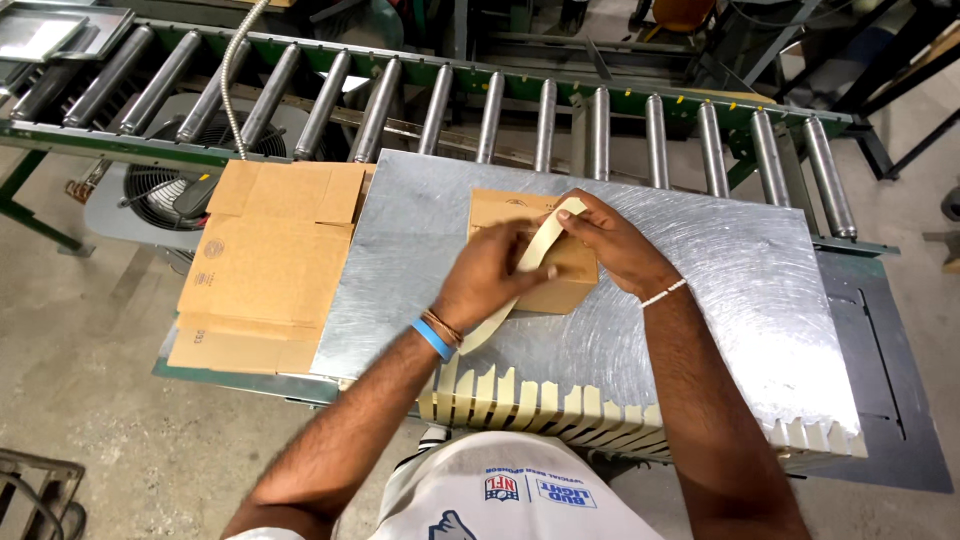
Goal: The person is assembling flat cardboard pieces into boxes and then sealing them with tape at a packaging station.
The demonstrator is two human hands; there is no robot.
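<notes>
nearest the camera we see the white shirt (510, 490) of the person, and just beyond it a row of cut tape strips (530, 405) hanging side by side off the near edge of the metal table (720, 290). both our forearms reach forward over that brushed sheet. our left hand (490, 275), with a blue wristband and a thin brown one at the wrist, lies over the small cardboard box (560, 290) and presses on the tape strip (530, 262); its fingers are curled together on the strip, though we cannot tell exactly how they pinch it. our right hand (610, 240), with a pale bead bracelet at the wrist, has its fingertips closed on the upper end of the same strip, at the far top of the box. the strip is beige and runs in a slant from the right fingertips, under the left hand, and down past the left wrist, where its free end hangs over the table. the small box sits near the middle of the table, mostly hidden by the hands. to the left, a flattened cardboard box (270, 260) lies partly on the table's left edge. beyond the table runs a roller conveyor (540, 120) with a green frame, and a fan (160, 185) sits under it at the left.
</notes>
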